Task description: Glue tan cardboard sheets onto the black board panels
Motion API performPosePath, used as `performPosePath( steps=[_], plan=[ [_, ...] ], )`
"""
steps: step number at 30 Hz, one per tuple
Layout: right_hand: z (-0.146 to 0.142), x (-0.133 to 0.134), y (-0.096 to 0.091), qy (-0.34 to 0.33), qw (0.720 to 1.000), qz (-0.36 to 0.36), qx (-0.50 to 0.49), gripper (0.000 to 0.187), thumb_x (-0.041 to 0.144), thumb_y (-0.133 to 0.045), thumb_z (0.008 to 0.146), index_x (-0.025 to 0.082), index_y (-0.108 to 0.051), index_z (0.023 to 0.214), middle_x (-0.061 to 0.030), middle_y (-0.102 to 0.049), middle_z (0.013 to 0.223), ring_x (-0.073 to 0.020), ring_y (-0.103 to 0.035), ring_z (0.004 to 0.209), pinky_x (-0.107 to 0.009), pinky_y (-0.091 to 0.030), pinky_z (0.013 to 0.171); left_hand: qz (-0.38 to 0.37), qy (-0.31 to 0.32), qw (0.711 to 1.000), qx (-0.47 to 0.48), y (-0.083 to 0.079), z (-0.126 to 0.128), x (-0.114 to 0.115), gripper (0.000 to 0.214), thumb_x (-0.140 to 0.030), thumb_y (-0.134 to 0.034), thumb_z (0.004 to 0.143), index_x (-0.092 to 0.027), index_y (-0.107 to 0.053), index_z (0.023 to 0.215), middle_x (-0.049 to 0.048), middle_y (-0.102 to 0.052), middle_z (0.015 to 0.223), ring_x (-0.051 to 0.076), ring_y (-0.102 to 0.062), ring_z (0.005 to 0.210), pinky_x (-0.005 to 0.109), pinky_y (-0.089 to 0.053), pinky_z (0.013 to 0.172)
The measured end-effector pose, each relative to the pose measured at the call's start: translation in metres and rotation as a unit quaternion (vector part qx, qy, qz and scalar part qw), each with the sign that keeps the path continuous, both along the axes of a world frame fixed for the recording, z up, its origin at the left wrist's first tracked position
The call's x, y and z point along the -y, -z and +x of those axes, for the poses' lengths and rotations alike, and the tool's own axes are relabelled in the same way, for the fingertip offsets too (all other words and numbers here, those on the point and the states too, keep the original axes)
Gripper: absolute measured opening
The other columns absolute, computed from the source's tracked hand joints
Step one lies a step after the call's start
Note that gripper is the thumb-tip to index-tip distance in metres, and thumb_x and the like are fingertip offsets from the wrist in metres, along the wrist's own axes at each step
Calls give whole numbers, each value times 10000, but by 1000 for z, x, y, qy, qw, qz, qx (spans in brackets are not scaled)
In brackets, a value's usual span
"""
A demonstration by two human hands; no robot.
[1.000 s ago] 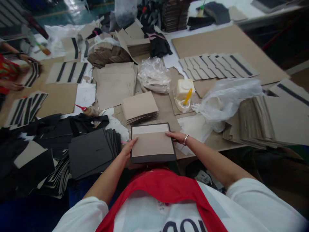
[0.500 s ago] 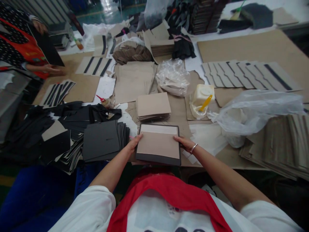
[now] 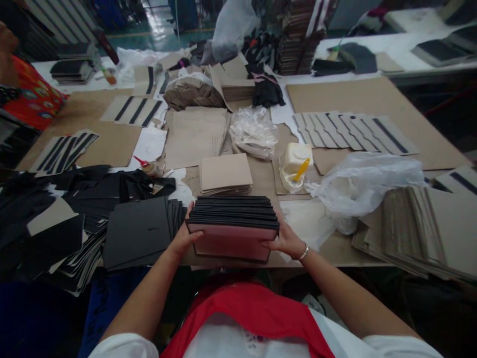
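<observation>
A thick stack of black-edged boards [image 3: 231,211] is held upright at the table's front edge, its black edges facing up and a beige face toward me. My left hand [image 3: 186,236] grips its left end, thumb on the near face. On the opposite end my right hand [image 3: 286,239], a bracelet at the wrist, is closed round it with the thumb in front. Just behind the stack lies a pile of beige cards [image 3: 225,172]. Black sheets [image 3: 137,231] lie fanned to the left of my left hand.
A white glue tub [image 3: 297,158] with a yellow brush stands right of centre. Beyond it are a plastic bag [image 3: 368,176] and stacked grey boards [image 3: 406,228]. Striped panels [image 3: 352,130] lie at the back right. A co-worker's orange apron [image 3: 35,94] shows at far left.
The boards, lying flatter with the beige-and-white face up, are now tilted upright, showing many black edges. Both hands stay on the ends. The view has shifted, and the co-worker is further left.
</observation>
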State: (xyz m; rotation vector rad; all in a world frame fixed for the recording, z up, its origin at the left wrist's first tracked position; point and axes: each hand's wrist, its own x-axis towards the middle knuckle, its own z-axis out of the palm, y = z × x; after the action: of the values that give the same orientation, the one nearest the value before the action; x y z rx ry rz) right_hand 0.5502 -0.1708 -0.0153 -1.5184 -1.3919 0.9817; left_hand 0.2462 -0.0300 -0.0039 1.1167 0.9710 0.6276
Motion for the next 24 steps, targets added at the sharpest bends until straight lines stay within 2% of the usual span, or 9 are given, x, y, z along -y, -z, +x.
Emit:
performPosePath(
  steps=[3,6,8,12,15,17,20,22,24],
  plan=[
    [7,10,13,-38,993,77,81,1244,437,-813,509,234,-51,1471,-109,-196,1518,-322,-198,1389,-503,-191,1139,127,95,986,-54,-14,-9,-2,1320,-317,-863,425,-237,-66,1474,115,-407,1427,296,-333,1334,427,-214,1128],
    [5,17,36,-70,989,84,100,1246,421,-809,513,271,-26,1470,-89,-212,1514,-320,-243,1375,-482,-224,1137,166,180,963,-115,-10,-19,3,1377,-293,-856,447,-263,70,1465,117,-282,1495,290,-276,1362,443,-174,1133],
    [0,19,46,-74,990,75,98,1209,398,-793,542,265,-28,1470,-92,-227,1506,-303,-259,1371,-455,-228,1143,173,209,953,-134,-4,-27,6,1387,-324,-852,462,-264,113,1457,119,-252,1506,287,-259,1370,447,-166,1132],
    [-5,20,44,-54,994,47,82,1155,363,-797,526,219,-135,1462,-107,-256,1495,-292,-259,1372,-422,-212,1157,143,210,961,-108,-3,-39,-2,1326,-541,-800,472,-247,16,1476,127,-279,1493,302,-261,1369,441,-223,1112],
    [-6,19,35,-47,995,22,89,1154,355,-800,499,214,-167,1453,-101,-248,1500,-296,-250,1375,-424,-205,1160,130,172,965,-148,-15,-29,-15,1161,-739,-586,600,-181,-74,1479,171,-342,1454,301,-315,1345,438,-267,1093],
    [-6,19,32,-48,994,5,98,1183,353,-803,484,206,-146,1457,-101,-228,1506,-305,-231,1380,-437,-188,1164,205,145,933,-259,-28,-7,-16,969,-740,-421,730,-139,-198,1457,188,-339,1452,293,-294,1356,454,-225,1108],
    [-8,19,31,-38,995,-9,97,1213,361,-817,458,216,-147,1459,-92,-231,1504,-307,-215,1385,-449,-176,1166,383,103,826,-401,-45,43,1,777,-649,-340,832,-119,-338,1401,180,-283,1483,300,-187,1393,501,-141,1122],
    [-9,18,33,-24,996,-3,85,1209,390,-820,445,225,-178,1455,-90,-258,1494,-304,-239,1377,-453,-207,1155,451,102,772,-436,-51,78,21,715,-593,-347,859,-121,-350,1396,174,-306,1474,304,-193,1391,525,-114,1119],
    [-10,18,36,-19,997,22,74,1214,424,-812,451,212,-168,1457,-108,-276,1482,-301,-288,1358,-454,-254,1134,478,128,750,-439,-51,105,40,661,-556,-343,876,-130,-387,1380,161,-377,1439,303,-262,1364,532,-91,1120]
  ],
)
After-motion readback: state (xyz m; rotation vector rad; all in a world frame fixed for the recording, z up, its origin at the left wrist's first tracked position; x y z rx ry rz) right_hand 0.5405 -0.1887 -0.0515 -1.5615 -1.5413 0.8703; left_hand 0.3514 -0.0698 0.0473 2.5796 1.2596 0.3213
